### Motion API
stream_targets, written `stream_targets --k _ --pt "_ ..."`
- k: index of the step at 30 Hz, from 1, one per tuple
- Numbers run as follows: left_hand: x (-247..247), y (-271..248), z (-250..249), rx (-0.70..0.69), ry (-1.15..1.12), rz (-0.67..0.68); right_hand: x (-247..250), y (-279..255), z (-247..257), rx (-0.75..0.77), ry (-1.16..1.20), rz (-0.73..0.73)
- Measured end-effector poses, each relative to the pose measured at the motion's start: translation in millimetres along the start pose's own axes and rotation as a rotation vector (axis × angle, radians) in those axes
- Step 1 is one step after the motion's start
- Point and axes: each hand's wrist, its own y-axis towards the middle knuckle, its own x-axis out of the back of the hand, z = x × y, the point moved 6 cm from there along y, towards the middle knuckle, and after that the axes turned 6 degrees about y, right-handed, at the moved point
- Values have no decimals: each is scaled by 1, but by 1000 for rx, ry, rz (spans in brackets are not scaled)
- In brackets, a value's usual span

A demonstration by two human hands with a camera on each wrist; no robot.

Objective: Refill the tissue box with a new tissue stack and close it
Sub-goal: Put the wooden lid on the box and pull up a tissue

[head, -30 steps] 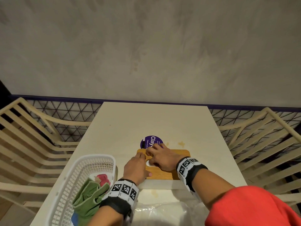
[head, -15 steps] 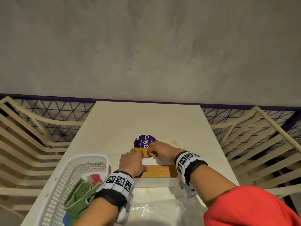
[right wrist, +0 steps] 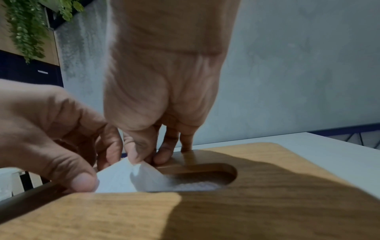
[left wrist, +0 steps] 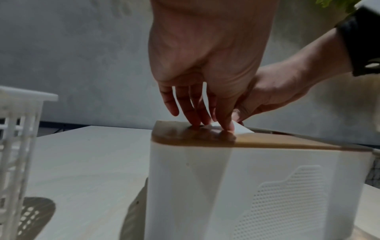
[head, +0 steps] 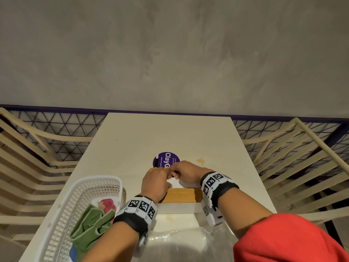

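Two hands on the wooden lid (head: 179, 195): right hand (head: 186, 173) pinches the tissue (right wrist: 119, 177), left hand (head: 155, 183) presses down straight-fingered.

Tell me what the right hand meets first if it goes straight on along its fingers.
The right hand pinches the white tissue sheet; its fingers point down at the brown wooden lid beside the slot, seemingly touching it.

A white basket (head: 98, 179) stands at the near left corner of the cream surface (head: 132, 140), holding a crumpled green cloth (head: 90, 222) and something red (head: 108, 203). A round purple sticker (head: 162, 159) lies mid-surface, with a yellowish stain (head: 200, 161) to its right. Slatted chairs (head: 28, 167) flank the surface.
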Motion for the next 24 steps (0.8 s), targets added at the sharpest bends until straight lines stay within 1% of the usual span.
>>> stream_targets --k 6,8,10,13,17,19,21,22,24 --pt "1 -2 2 16 -3 -35 7 -4 7 11 74 -35" --pt "2 -2 2 25 -30 -34 7 -7 3 -5 80 -50" --pt "2 -3 1 5 -41 -32 6 -11 -2 -32 99 -74" --pt "-3 -4 0 -30 -21 -2 1 -16 0 -9 23 -71" --pt "-11 -4 3 -30 -2 84 -7 -14 6 12 -78 -62" --pt "-10 -3 7 -16 30 76 -10 -14 8 31 -130 -57" --pt "-7 -2 10 -14 70 28 -9 -14 9 40 -131 -48" --pt "-7 -2 12 -13 70 29 -8 -15 9 47 -112 -41" --pt "-10 -1 12 -7 55 82 -5 -16 8 48 -63 -16"
